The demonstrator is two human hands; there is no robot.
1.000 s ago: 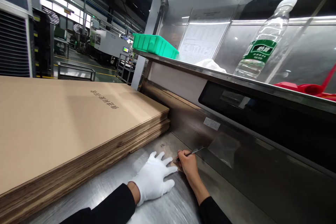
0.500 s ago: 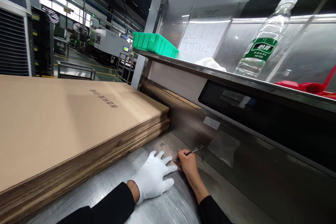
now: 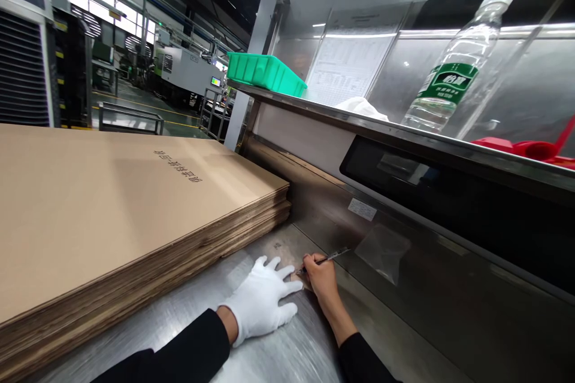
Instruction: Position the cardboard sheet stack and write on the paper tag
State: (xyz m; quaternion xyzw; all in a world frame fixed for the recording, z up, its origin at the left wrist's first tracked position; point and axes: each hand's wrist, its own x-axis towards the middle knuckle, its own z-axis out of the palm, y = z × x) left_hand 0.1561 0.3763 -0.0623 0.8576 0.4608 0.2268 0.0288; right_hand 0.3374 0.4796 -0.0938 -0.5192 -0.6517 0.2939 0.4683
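Left hand [image 3: 263,302], white-gloved, fingers spread flat, pins small brown scrap [image 3: 297,278] to steel table [image 3: 287,353] near back edge. Right hand [image 3: 321,278], bare, fingers pinched on thin blade [image 3: 331,258]. Likely best: keep scrap pressed flat, blade angle low, strokes short, away from glove. Cardboard stack [image 3: 135,215] at left.

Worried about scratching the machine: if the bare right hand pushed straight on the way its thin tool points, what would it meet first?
Probably the steel front panel, though depth is unclear.

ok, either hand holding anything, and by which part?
Bare right hand pinches a thin metal tool near its lower end. White-gloved left hand holds nothing, lying flat on the steel table.
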